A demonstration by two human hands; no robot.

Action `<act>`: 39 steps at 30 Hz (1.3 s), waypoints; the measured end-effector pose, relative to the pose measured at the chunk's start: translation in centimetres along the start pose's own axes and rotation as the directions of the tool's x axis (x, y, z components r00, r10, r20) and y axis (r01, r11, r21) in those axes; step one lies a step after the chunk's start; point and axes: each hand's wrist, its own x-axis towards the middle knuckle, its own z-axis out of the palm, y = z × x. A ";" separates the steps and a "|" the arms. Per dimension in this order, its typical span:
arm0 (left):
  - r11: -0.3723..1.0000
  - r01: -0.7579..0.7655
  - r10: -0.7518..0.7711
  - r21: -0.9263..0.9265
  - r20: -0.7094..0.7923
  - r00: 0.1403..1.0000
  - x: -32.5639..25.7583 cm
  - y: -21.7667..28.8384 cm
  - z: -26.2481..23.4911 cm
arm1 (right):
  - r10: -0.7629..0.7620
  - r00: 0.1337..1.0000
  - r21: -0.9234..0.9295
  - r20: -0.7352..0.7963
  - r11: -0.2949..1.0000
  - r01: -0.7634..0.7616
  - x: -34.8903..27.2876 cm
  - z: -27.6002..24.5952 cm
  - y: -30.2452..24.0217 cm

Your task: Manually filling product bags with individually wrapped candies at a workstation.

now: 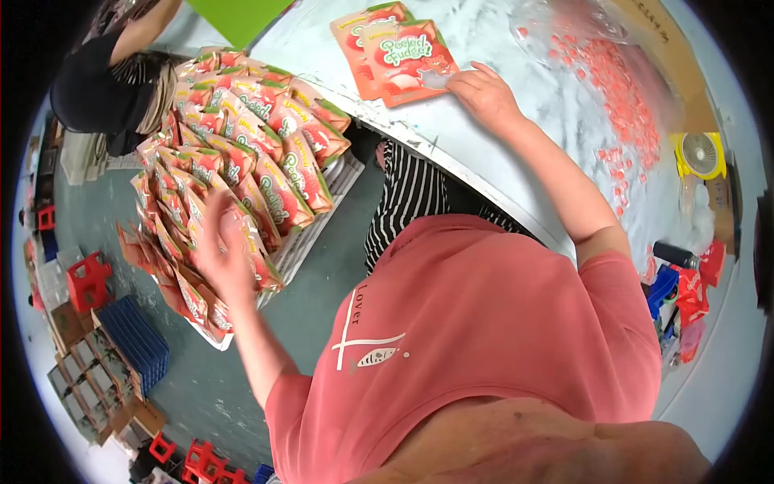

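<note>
Sleeve [89,89]: dark, a co-worker's, at the upper left of the frame, beside the far end of the pile [242,129].
Pile: red and green pouches packed in leaning rows, left of the frame, filling a white tray [343,185]. Most of those on its right side slant with their long axes from upper left to lower right.
Left grip: my left hand [216,252], over the lower middle of the pile and nearer to it than my other one. It is blurred, so I cannot tell whether it is grasping a pouch, touching one or only above them.
Bench [318,52]: white, its near edge slanting down to the right past the tray.
Rear pouch [352,52]: flat at the top centre of the frame, partly covered on its right.
Front pouch [403,68]: lying over the rear one, long axis running steeply down and slightly right.
Right grip: my right hand [486,97], fingertips at the front pouch's lower right corner, so that pouch lies up and left of me. The fingers look outstretched; I cannot tell whether the thumb pinches.
Candies [625,117]: loose and pink, upper right, well apart from both pouches.
Fan [700,155]: yellow, far right.
</note>
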 end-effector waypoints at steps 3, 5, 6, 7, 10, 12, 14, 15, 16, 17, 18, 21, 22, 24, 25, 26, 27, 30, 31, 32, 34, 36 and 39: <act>0.885 0.294 -0.128 -0.360 0.421 0.898 -0.5 4.2 10.8 | 0.037 0.978 0.095 -0.203 0.995 -0.018 -1.4 -2.6 -1.3; 0.471 0.693 -0.199 -0.546 0.700 0.686 -1.3 6.2 16.3 | -0.007 0.951 0.138 -0.308 0.989 0.052 -3.6 -4.9 -2.1; 0.216 0.776 -0.099 -0.593 0.777 0.622 -1.2 6.3 18.5 | 0.005 0.954 0.144 -0.300 0.989 0.040 -4.4 -5.9 -2.4; -0.051 0.822 0.018 -0.567 0.823 0.568 -1.0 6.5 20.4 | -0.003 0.954 0.165 -0.300 0.985 0.055 -5.2 -6.8 -2.8; -0.125 0.704 -0.128 -0.699 0.716 0.687 -0.2 8.2 25.0 | 0.071 0.952 0.231 -0.299 0.973 0.000 -8.9 -7.6 -3.5; -0.080 0.696 -0.184 -0.713 0.697 0.693 -0.6 9.4 25.9 | 0.136 0.941 0.271 -0.308 0.961 -0.051 -11.2 -7.3 -4.0; -0.055 0.677 -0.233 -0.734 0.669 0.706 -0.3 11.7 26.6 | 0.700 0.690 0.621 -0.186 0.628 -0.469 -13.4 -6.4 -5.1; -0.045 0.688 -0.222 -0.725 0.678 0.700 -0.5 12.2 27.1 | 0.712 0.676 0.623 -0.192 0.620 -0.476 -14.2 -5.8 -5.4; -0.101 0.679 -0.208 -0.727 0.683 0.700 -0.7 12.5 27.6 | 0.802 0.586 0.874 0.117 0.196 -0.444 -14.7 -5.3 -5.6; -0.156 0.669 -0.193 -0.727 0.687 0.701 -1.0 12.7 28.0 | 0.726 0.536 0.897 0.432 -0.285 -0.338 -15.0 -5.0 -5.8; -0.163 0.677 -0.161 -0.718 0.696 0.700 -1.4 13.0 28.3 | 0.733 0.527 0.899 0.430 -0.291 -0.328 -14.9 -5.0 -6.0; -0.171 0.715 -0.203 -0.678 0.734 0.648 -2.4 14.0 28.8 | 0.688 0.628 0.927 0.363 -0.200 -0.317 -14.1 -5.4 -6.4; -0.154 0.752 -0.179 -0.641 0.766 0.617 -2.6 13.2 28.9 | 0.691 0.625 0.927 0.363 -0.203 -0.314 -14.2 -5.7 -6.1; -0.063 0.788 -0.166 -0.613 0.785 0.597 -3.0 13.4 28.6 | 0.704 0.586 0.914 0.401 -0.272 -0.300 -14.4 -5.9 -5.1; 0.026 0.813 -0.156 -0.582 0.801 0.579 -3.2 13.6 28.2 | 0.708 0.581 0.914 0.402 -0.275 -0.299 -14.8 -5.7 -4.6; 0.114 0.821 -0.177 -0.559 0.802 0.570 -3.5 13.3 28.0 | 0.713 0.542 0.894 0.446 -0.323 -0.311 -15.3 -5.5 -4.1; 0.113 0.825 -0.175 -0.553 0.806 0.565 -3.6 13.0 27.5 | 0.715 0.499 0.871 0.489 -0.371 -0.322 -15.7 -5.4 -3.9; 0.678 0.713 -0.096 -0.180 0.939 0.329 -3.3 11.7 25.8 | 0.779 0.442 0.884 0.445 -0.305 -0.354 -16.8 -5.0 -3.2; 0.756 0.643 -0.037 -0.125 0.972 0.233 -3.3 11.4 25.2 | 0.781 0.437 0.884 0.446 -0.307 -0.354 -17.0 -4.7 -3.0; 0.795 0.593 -0.003 -0.128 0.977 0.215 -3.6 11.5 24.9 | 0.796 0.432 0.892 0.424 -0.287 -0.348 -17.5 -4.4 -2.6; 0.830 0.543 0.022 -0.130 0.979 0.200 -3.6 12.9 24.5 | 0.805 0.432 0.900 0.407 -0.270 -0.343 -17.9 -4.1 -2.4; 0.895 0.338 0.151 -0.292 0.910 0.386 -3.7 14.5 25.2 | 0.807 0.403 0.876 0.432 -0.268 -0.401 -18.3 -4.1 -2.3; 0.895 -0.211 0.426 -0.393 0.613 0.665 -2.5 16.2 27.7 | 0.790 0.427 0.876 0.441 -0.273 -0.398 -18.8 -3.2 -2.5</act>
